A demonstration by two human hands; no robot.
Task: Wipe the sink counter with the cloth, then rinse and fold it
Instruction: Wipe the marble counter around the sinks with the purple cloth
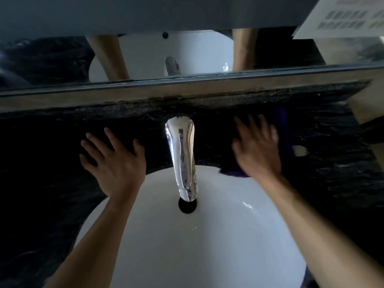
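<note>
Head view, looking steeply down over a white oval sink basin [207, 252]; filling the lower middle, with a dark round drain [187, 205] near the centre; chrome faucet [182, 156] rising from 12 o'clock of the basin, its spout reaching out over the drain; black veined counter [41, 163] wrapping the basin at 9, 12 and 3 o'clock; mirror [145, 55] at 12 o'clock beyond the counter's back edge, reflecting both forearms, the basin and the faucet; pale printed sheet [342, 17] at the upper right corner, details too blurred to read.

Left hand [114, 161] at 10 o'clock of the drain, just left of the faucet; palm down, flat on the counter, fingers spread wide and gripping nothing; wrist crossing the basin rim.

Right hand [257, 150] at 2 o'clock of the drain, right of the faucet; motion-blurred, palm down with fingers splayed and extended, pressed flat on a purple cloth [284, 132] rather than closed around it; cloth on the counter beneath and beyond the hand, its dark purple showing along the hand's right side toward 3 o'clock and as a fringe [234, 173] by the wrist, overlapping the basin rim; exact outline of the cloth hard to tell against the dark stone.

Small pale patch [300, 151] on the counter just right of the cloth; cannot tell what.
</note>
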